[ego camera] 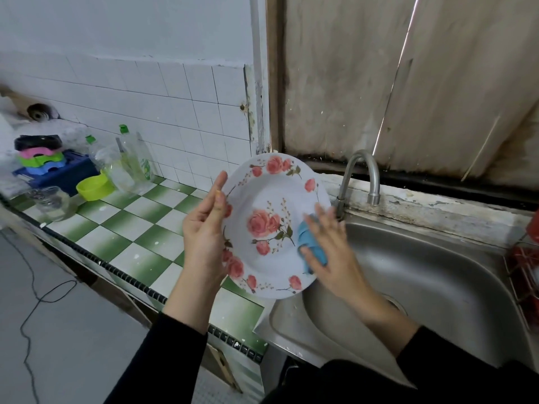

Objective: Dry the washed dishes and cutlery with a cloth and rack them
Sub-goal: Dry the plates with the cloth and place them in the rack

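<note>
A white plate with pink roses [268, 199] is held tilted, its face toward me, above the left edge of the steel sink [423, 275]. My left hand [204, 231] holds the plate by its left rim, thumb on the front, the other fingers hidden behind. My right hand [326, 246] presses a blue cloth [312, 243] flat against the plate's right inner face, fingers spread and blurred. The cloth is mostly hidden under the hand.
A curved tap [361, 176] stands just behind the plate. At the far right edge is a red wire rack [525, 272]. On the green-and-white tiled counter [140, 225] stand a glass jar [54, 202], a yellow-green bowl [94, 186], plastic bottles [134, 158] and a blue crate [58, 173].
</note>
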The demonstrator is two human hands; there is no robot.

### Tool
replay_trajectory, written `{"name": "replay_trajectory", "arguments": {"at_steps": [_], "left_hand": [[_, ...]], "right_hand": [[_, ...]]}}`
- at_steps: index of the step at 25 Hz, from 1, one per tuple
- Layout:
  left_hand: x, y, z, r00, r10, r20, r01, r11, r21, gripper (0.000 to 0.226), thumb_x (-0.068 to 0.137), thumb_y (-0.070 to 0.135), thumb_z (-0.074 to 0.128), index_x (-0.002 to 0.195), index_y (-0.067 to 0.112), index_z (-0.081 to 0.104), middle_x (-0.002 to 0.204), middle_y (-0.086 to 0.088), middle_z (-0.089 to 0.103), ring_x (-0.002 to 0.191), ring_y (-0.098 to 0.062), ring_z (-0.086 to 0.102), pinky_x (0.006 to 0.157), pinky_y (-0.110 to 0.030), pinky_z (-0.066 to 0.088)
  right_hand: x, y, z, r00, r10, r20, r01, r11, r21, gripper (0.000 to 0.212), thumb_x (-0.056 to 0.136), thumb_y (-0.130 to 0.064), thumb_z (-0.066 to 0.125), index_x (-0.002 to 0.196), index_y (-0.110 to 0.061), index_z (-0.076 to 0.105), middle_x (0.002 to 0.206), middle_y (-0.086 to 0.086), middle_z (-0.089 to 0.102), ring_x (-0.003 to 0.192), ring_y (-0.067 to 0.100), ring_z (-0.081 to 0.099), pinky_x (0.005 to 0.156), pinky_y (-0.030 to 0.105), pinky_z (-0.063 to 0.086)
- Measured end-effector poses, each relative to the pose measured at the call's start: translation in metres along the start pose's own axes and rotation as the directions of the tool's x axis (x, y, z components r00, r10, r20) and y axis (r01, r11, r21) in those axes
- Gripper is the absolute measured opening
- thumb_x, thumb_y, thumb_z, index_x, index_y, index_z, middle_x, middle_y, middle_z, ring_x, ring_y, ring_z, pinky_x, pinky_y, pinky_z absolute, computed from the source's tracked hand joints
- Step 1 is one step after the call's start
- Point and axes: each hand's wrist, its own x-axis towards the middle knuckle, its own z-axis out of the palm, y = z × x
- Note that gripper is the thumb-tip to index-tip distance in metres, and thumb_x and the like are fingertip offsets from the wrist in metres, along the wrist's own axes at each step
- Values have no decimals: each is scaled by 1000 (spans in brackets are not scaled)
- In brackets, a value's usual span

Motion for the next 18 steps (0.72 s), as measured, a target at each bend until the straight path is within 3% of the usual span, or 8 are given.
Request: {"name": "replay_trajectory", "arguments": {"at_steps": [2, 4, 7, 8, 10, 13, 15, 18], "left_hand": [[1, -2, 0, 998, -37, 41, 37, 999, -11, 51, 88, 17, 56, 128, -14, 51, 104, 23, 69, 100, 0, 66, 80, -22, 56], [-3, -6, 8, 991, -60, 121, 59, 998, 11, 47, 82, 23, 57, 124, 3, 59, 105, 24, 69, 100, -1, 66, 81, -22, 56], [-10, -14, 21, 986, -55, 157, 43, 996, 75, 43, 90, 13, 54, 122, -15, 55, 96, 30, 68, 92, 9, 64, 77, -15, 53], [-10, -16, 24, 986, -48, 160, 33, 995, 94, 39, 93, 9, 52, 120, -20, 54, 99, 32, 66, 93, 11, 63, 78, -13, 52], [-7, -19, 28, 989, -27, 147, 12, 994, 107, 35, 94, 7, 51, 122, -12, 56, 107, 32, 61, 98, 12, 61, 82, -12, 50], [3, -15, 20, 997, -28, 70, 27, 1000, 15, 37, 88, 18, 56, 122, 6, 61, 104, 27, 68, 102, 0, 63, 85, -18, 53], [8, -10, 10, 1000, -3, 1, 3, 1000, 23, 44, 90, 19, 55, 125, -8, 57, 100, 23, 70, 98, -3, 64, 84, -22, 54], [6, -9, 2, 999, 26, -33, -22, 992, 122, 43, 97, 9, 50, 116, -30, 46, 107, 20, 66, 89, 10, 65, 73, -16, 54]], "right_hand": [[25, 23, -10, 983, 135, -127, -131, 991, 36, 59, 100, -45, 38, 152, -36, 11, 163, 1, 2, 150, 28, -5, 112, 68, 18], [62, 21, -22, 947, 212, -241, -190, 975, 112, 61, 100, -40, 39, 154, -27, 12, 163, 6, -2, 149, 30, -7, 115, 64, 18], [100, -20, -27, 917, 209, -339, -129, 962, 242, 60, 101, -35, 38, 152, -13, 16, 161, 15, -3, 149, 29, -6, 120, 24, 15], [103, -38, -22, 925, 186, -330, -94, 957, 274, 59, 101, -30, 39, 152, -12, 14, 161, 14, -4, 149, 26, -6, 119, 19, 11], [94, -67, -8, 958, 121, -259, -25, 937, 348, 58, 101, -24, 40, 151, -15, 11, 161, 8, -4, 150, 23, -6, 122, 28, 7], [50, -86, 19, 996, -72, -49, 85, 918, 388, 58, 101, -21, 41, 152, -13, 13, 162, 6, 4, 151, 22, 4, 121, 28, 8], [18, -72, 26, 977, -189, 95, 149, 934, 324, 57, 101, -27, 42, 152, -15, 19, 162, 3, 12, 150, 18, 8, 121, 29, 11], [3, -16, 23, 984, -157, 80, 155, 988, 24, 55, 103, -43, 34, 152, -25, 17, 161, -1, 15, 150, 16, 4, 118, 55, 19]]}}
